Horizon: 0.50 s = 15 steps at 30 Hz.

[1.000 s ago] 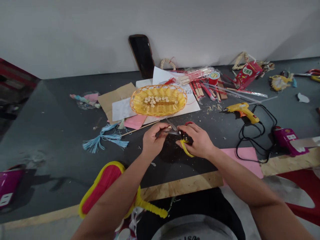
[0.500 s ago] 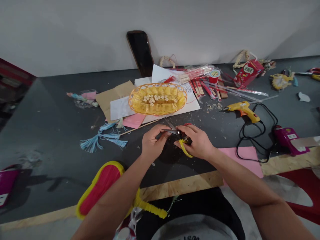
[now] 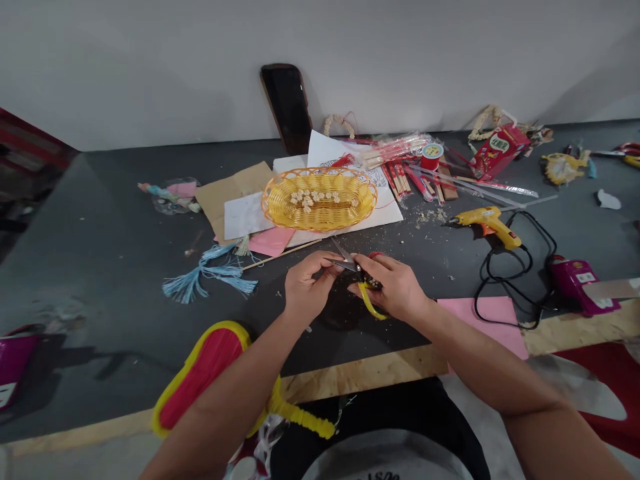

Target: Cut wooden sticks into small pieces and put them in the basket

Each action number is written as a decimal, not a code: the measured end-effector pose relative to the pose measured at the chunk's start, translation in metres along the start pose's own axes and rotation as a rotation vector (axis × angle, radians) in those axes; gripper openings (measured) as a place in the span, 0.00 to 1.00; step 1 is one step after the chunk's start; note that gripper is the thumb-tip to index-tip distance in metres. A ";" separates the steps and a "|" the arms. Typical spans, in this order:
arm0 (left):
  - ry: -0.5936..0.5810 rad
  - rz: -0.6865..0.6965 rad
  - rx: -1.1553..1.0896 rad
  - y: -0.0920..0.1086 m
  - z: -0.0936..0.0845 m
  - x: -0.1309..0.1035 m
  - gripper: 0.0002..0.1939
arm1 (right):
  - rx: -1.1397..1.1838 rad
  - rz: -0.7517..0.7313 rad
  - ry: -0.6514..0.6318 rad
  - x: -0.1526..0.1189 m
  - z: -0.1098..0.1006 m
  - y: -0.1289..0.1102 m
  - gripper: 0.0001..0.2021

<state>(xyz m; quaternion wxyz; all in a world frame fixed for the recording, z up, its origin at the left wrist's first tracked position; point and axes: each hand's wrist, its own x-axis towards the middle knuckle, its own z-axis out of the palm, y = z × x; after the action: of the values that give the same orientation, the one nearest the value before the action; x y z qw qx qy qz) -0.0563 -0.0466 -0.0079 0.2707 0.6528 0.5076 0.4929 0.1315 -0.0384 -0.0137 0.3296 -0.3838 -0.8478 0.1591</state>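
Observation:
My right hand grips a pair of scissors by the yellow handle. Their blades are parted and point left, toward my other hand. The fingers of my left hand are pinched together right at the lower blade; whatever sits between them is too small or hidden to make out. Just beyond both hands stands a yellow woven basket with several small cream flower-like pieces inside. A thin wooden stick lies to the left of the blade tips.
On the left lie a blue tassel and a red-and-yellow padded piece, partly under my left forearm. At right are a yellow glue gun with its black cord and pink paper. A phone leans on the wall.
The whole view has shifted slightly, so things on the table sit a little further right. Both hands and the parted scissors keep nearly the same pose.

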 end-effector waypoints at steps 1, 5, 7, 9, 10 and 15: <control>0.006 -0.002 -0.009 0.001 0.000 0.000 0.07 | -0.022 -0.004 0.007 0.000 0.000 -0.001 0.22; 0.017 -0.042 -0.030 0.005 0.000 0.000 0.08 | -0.122 0.002 0.013 -0.002 0.001 -0.003 0.23; 0.014 -0.055 -0.038 0.006 -0.001 0.000 0.08 | -0.149 0.004 0.004 -0.003 0.001 -0.004 0.24; 0.007 -0.057 -0.045 0.005 -0.002 0.000 0.08 | -0.171 -0.007 0.003 -0.004 0.001 -0.004 0.24; 0.005 -0.054 -0.046 0.005 -0.002 0.000 0.08 | -0.183 -0.013 0.006 -0.004 0.002 -0.003 0.23; 0.017 -0.051 -0.007 0.004 -0.003 0.001 0.06 | -0.199 -0.033 0.018 -0.002 0.002 -0.001 0.20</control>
<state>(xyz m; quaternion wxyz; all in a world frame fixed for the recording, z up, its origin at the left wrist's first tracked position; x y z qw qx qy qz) -0.0575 -0.0479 -0.0030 0.2811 0.6344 0.5248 0.4930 0.1304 -0.0411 -0.0158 0.3000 -0.4020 -0.8626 0.0651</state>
